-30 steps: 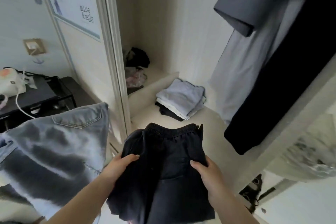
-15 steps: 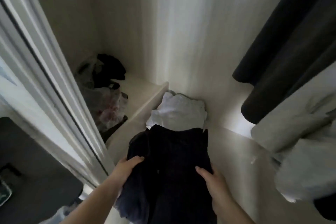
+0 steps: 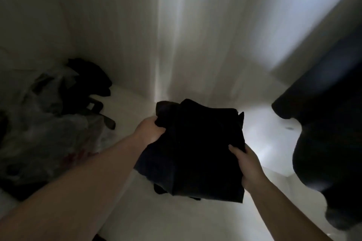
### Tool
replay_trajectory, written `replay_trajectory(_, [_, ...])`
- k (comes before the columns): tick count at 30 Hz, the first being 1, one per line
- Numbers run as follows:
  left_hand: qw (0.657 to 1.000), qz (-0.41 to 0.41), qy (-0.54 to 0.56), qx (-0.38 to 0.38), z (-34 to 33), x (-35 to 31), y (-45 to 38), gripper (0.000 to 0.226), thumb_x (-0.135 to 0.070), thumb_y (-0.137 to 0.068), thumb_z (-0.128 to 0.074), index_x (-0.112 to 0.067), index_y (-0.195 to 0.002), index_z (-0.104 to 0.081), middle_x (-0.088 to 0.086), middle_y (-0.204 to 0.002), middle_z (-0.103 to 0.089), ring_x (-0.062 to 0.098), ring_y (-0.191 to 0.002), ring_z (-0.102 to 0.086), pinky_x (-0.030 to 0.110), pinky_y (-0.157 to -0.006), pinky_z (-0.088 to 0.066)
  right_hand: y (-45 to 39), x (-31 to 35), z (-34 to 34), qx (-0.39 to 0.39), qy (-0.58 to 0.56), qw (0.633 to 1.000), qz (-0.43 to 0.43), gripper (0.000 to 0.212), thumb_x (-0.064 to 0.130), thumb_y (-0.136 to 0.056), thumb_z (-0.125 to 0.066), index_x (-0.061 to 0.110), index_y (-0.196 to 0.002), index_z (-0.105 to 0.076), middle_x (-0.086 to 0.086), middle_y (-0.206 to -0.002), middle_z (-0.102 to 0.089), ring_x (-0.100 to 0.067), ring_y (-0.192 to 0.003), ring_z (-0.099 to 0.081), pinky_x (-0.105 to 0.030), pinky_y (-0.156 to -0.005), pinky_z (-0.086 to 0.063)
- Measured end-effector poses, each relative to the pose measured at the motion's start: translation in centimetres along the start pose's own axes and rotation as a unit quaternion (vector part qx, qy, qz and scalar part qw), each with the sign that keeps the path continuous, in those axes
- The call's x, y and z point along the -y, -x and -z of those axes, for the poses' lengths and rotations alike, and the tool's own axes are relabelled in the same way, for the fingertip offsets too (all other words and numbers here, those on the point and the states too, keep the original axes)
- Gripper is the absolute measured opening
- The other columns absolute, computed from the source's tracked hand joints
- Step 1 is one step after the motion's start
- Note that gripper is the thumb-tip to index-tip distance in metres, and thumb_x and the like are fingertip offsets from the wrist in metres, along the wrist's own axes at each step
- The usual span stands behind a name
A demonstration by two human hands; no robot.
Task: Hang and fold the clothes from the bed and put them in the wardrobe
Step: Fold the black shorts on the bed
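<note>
The folded dark garment (image 3: 195,148) hangs over the wardrobe shelf (image 3: 260,135), inside the wardrobe. Your left hand (image 3: 150,131) grips its far left edge and your right hand (image 3: 248,164) its near right edge, probably keeping the fold flat for setting down.

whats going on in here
A person holds folded dark shorts in both hands, left hand gripping the far left corner, right hand the right edge, inside a dim wardrobe above its pale shelf. Bags are piled at left; dark hanging clothes are at right.
</note>
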State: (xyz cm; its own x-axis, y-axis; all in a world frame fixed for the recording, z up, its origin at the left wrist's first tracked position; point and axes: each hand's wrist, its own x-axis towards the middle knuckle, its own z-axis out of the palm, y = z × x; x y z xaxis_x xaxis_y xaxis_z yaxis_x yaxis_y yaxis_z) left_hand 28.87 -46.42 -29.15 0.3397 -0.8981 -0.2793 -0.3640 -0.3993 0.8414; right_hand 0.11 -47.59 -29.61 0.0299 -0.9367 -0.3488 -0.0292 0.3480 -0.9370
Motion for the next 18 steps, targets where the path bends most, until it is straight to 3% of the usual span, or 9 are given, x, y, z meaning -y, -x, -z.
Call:
replay_trajectory(3, [0.994, -0.017, -0.109, -0.029, -0.4, 1.2, -4.2, 0.021, -0.022, -0.09, -0.057, -0.012, -0.106, -0.065, 0.004, -0.094, -0.066, 0.017, -0.079, -0.058, 0.028, -0.07, -0.046, -4.2, -1.6, -0.5, -0.022, 0.012, 1.0, -0.009, 0.031, 0.017, -0.089, -0.063, 0.019, -0.119, -0.063, -0.005, -0.104, -0.071, -0.027, -0.096, -0.067, -0.045, -0.09, -0.053])
replay_trajectory(6, [0.989, -0.044, -0.131, -0.044, -1.8, 3.5, -7.2, 0.035, -0.024, -0.093, -0.055, -0.016, -0.127, -0.058, 0.007, -0.12, -0.064, 0.022, -0.1, -0.059, 0.028, -0.086, -0.045, -7.3, -4.8, -0.6, -0.046, 0.0, 0.998, -0.036, 0.028, 0.014, -0.089, -0.061, 0.015, -0.117, -0.064, -0.009, -0.101, -0.072, -0.031, -0.093, -0.068, -0.049, -0.089, -0.053])
replay_trajectory(8, [0.989, -0.045, -0.137, -0.044, -3.0, 5.5, -8.2, 0.04, -0.025, -0.095, -0.053, -0.017, -0.134, -0.053, 0.007, -0.127, -0.06, 0.024, -0.109, -0.058, 0.025, -0.09, -0.042, -8.7, -7.1, -0.5, -0.048, 0.009, 0.998, -0.05, 0.028, 0.014, -0.091, -0.06, 0.013, -0.119, -0.063, -0.011, -0.102, -0.071, -0.033, -0.094, -0.067, -0.051, -0.091, -0.052])
replay_trajectory(10, [0.979, -0.059, -0.179, -0.078, -3.9, 7.2, -8.3, 0.039, -0.025, -0.096, -0.052, -0.017, -0.134, -0.053, 0.008, -0.125, -0.062, 0.023, -0.106, -0.059, 0.025, -0.086, -0.043, -8.9, -9.0, -0.4, -0.042, 0.01, 0.997, -0.063, 0.029, 0.018, -0.092, -0.059, 0.012, -0.121, -0.061, -0.011, -0.104, -0.07, -0.032, -0.096, -0.067, -0.05, -0.091, -0.052])
replay_trajectory(13, [0.949, -0.156, -0.243, -0.127, -5.1, 8.4, -7.4, 0.05, -0.016, -0.093, -0.054, -0.018, -0.141, -0.043, 0.013, -0.119, -0.058, 0.024, -0.101, -0.058, 0.033, -0.084, -0.049, -7.9, -11.2, 0.0, -0.043, 0.007, 0.996, -0.082, 0.031, 0.026, -0.093, -0.06, 0.014, -0.121, -0.059, -0.009, -0.106, -0.07, -0.029, -0.096, -0.067, -0.047, -0.09, -0.053])
replay_trajectory(16, [0.928, -0.175, -0.305, -0.121, -6.6, 9.5, -5.2, 0.075, -0.019, -0.089, -0.061, -0.017, -0.152, -0.019, 0.016, -0.143, -0.036, 0.028, -0.127, -0.043, 0.038, -0.106, -0.04, -5.7, -13.0, 1.0, -0.034, 0.007, 0.993, -0.113, 0.032, 0.032, -0.09, -0.062, 0.02, -0.119, -0.057, -0.005, -0.103, -0.071, -0.022, -0.091, -0.069, -0.04, -0.079, -0.056])
replay_trajectory(18, [0.917, -0.134, -0.363, -0.096, -7.1, 11.1, -4.2, 0.077, -0.025, -0.092, -0.056, -0.021, -0.153, -0.01, 0.015, -0.151, -0.026, 0.026, -0.137, -0.034, 0.033, -0.111, -0.032, -4.3, -13.9, 1.4, -0.013, 0.003, 0.988, -0.151, 0.03, 0.029, -0.089, -0.064, 0.019, -0.116, -0.057, -0.004, -0.098, -0.072, -0.018, -0.082, -0.071, -0.033, -0.065, -0.055])
